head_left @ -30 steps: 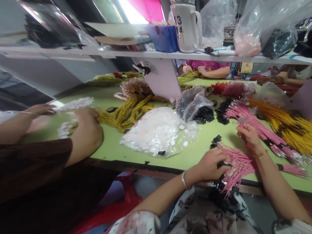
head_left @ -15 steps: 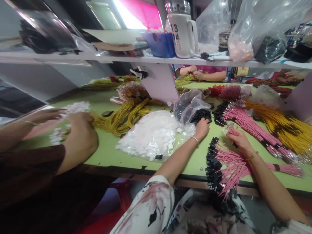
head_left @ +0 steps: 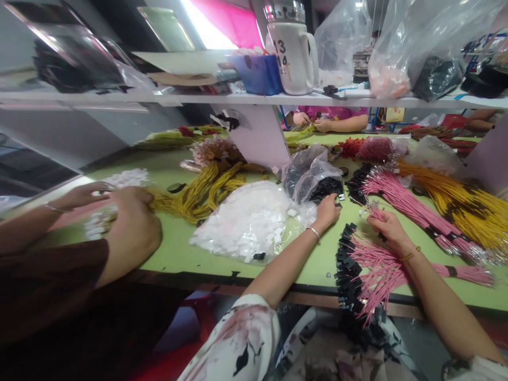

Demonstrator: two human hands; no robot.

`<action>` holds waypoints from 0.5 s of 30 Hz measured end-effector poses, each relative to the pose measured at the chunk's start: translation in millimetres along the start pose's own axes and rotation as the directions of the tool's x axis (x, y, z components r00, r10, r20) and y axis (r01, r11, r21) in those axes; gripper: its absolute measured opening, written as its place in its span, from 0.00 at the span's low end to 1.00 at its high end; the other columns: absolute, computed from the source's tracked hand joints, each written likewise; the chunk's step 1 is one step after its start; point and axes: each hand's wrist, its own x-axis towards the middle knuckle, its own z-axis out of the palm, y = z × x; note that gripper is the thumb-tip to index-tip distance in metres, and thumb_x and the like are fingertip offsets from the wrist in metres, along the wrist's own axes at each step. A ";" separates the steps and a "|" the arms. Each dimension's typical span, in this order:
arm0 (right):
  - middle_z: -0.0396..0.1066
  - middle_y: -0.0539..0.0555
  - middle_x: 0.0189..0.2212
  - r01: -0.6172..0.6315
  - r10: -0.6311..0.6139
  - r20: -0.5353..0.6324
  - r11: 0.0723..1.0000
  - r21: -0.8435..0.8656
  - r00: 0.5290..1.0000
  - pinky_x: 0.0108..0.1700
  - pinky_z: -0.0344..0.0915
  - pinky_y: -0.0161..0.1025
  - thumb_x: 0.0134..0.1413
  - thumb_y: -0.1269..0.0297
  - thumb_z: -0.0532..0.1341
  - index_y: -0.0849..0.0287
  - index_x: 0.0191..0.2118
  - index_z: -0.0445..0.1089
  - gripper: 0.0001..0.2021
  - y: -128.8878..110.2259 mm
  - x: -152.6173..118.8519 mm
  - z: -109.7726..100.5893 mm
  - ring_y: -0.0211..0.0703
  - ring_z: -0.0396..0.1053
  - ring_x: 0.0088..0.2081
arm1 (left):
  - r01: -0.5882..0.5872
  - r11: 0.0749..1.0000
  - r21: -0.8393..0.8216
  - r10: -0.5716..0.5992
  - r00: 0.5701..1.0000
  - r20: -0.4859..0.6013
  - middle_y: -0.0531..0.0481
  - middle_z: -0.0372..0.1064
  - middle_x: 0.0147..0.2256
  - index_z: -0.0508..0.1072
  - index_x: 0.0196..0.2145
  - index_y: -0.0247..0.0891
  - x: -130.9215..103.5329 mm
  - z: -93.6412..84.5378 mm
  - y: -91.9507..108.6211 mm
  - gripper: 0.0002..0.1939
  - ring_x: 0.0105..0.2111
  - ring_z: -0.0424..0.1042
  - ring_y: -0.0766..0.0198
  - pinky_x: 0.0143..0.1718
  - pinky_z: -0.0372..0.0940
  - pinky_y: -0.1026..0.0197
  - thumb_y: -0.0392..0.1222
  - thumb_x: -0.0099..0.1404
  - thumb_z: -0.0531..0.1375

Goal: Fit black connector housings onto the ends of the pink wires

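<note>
My left hand [head_left: 328,211] is at the mouth of a clear bag of black plastic connector housings [head_left: 326,189]. Its fingers are pinched, and a small black housing shows at the fingertips. My right hand [head_left: 391,230] is closed round a short bunch of pink wires [head_left: 373,210], whose silvery terminal ends stick out past the fingers toward the left. Below that hand, more pink wires [head_left: 379,275] fan out, with black housings [head_left: 346,264] on their left ends hanging past the table edge.
A bag of white connectors [head_left: 246,222] lies left of my left arm. Yellow wire bundles [head_left: 210,193] lie beyond it. Pink wires [head_left: 408,209] and orange wires [head_left: 464,206] lie on the right. A co-worker's hands [head_left: 135,214] work at far left. A shelf [head_left: 341,98] holds a mug [head_left: 296,58].
My left hand has drawn back very slightly from the black housings, and a black piece now shows at its fingertips. My right hand has hardly moved. The co-worker's hands shifted slightly.
</note>
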 end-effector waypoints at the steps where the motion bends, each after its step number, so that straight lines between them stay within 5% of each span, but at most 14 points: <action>1: 0.57 0.45 0.18 0.002 -0.002 -0.002 1.000 0.000 1.000 0.23 0.46 0.35 0.46 0.49 0.67 0.58 0.24 0.62 0.19 0.1 0.0 0.1 0.33 0.50 0.21 | -0.012 1.000 0.001 0.012 1.000 0.008 0.42 0.70 0.44 0.68 0.54 0.36 -2.2 -0.5 -0.3 0.24 0.45 0.69 0.55 0.48 0.61 0.57 0.35 0.60 0.63; 7: 0.57 0.45 0.18 -0.010 0.010 -0.010 1.000 -0.014 1.000 0.23 0.46 0.35 0.45 0.49 0.67 0.58 0.23 0.61 0.20 1.5 0.7 1.2 0.33 0.50 0.21 | -0.128 0.985 -0.117 0.128 0.992 -0.009 0.43 0.68 0.42 0.74 0.44 0.35 -17.3 -2.7 -3.5 0.15 0.41 0.69 0.59 0.46 0.63 0.59 0.29 0.58 0.62; 10: 0.57 0.45 0.18 -0.003 0.003 -0.010 1.000 -0.024 1.000 0.23 0.47 0.35 0.43 0.49 0.67 0.58 0.22 0.62 0.19 -0.1 0.1 2.4 0.33 0.50 0.21 | -0.081 0.961 -0.263 0.082 0.997 -0.007 0.46 0.70 0.38 0.76 0.37 0.35 -21.6 -2.8 -3.1 0.09 0.37 0.69 0.61 0.44 0.64 0.59 0.29 0.57 0.62; 12: 0.57 0.45 0.18 0.003 -0.004 -0.012 1.000 -0.030 1.000 0.23 0.48 0.35 0.43 0.49 0.68 0.58 0.22 0.62 0.19 -1.4 -0.2 3.1 0.33 0.51 0.21 | -0.011 0.902 -0.432 0.022 1.000 0.019 0.48 0.72 0.35 0.77 0.35 0.35 -24.9 -2.7 0.0 0.08 0.35 0.69 0.62 0.42 0.64 0.60 0.30 0.56 0.62; 15: 0.58 0.46 0.17 0.006 -0.006 -0.010 1.000 -0.024 1.000 0.23 0.48 0.35 0.43 0.48 0.68 0.58 0.22 0.63 0.19 -2.5 -0.2 3.7 0.33 0.51 0.20 | 0.126 0.697 -0.706 -0.045 0.990 0.132 0.49 0.73 0.29 0.78 0.38 0.33 -33.6 -3.6 9.9 0.10 0.29 0.68 0.66 0.34 0.62 0.62 0.32 0.56 0.63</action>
